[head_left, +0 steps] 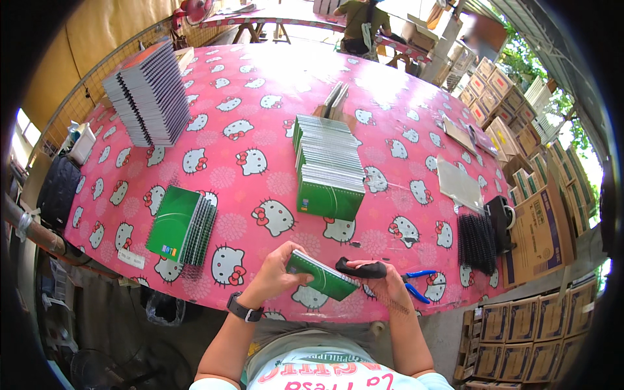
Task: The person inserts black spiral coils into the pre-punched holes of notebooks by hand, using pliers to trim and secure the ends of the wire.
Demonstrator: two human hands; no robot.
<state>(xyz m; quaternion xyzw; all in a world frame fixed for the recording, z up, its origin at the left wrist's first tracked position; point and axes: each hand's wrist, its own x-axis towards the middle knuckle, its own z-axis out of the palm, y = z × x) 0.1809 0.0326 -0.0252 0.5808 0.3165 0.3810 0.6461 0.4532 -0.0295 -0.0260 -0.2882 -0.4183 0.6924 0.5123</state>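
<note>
My left hand (284, 272), with a black watch at the wrist, grips a small green-covered notebook (323, 276) tilted above the near edge of the table. My right hand (383, 281) is closed around a dark, rounded black object (361, 268) whose kind I cannot make out. It sits at the notebook's right end, where the palm hides part of the edge. Blue-handled pliers (419, 286) lie on the table just right of that hand. Ahead stands a long row of green spiral notebooks (330, 200). A smaller stack of green spiral notebooks (175, 224) lies to the left.
A pink, cat-patterned cloth covers the table (221, 175). A tall stack of spiral notebooks (148, 97) stands far left. Black binding coils (476, 244) lie near the right edge, below a clear plastic sheet (459, 184). Cardboard boxes (536, 240) crowd the right side. Another person (364, 26) sits at the back.
</note>
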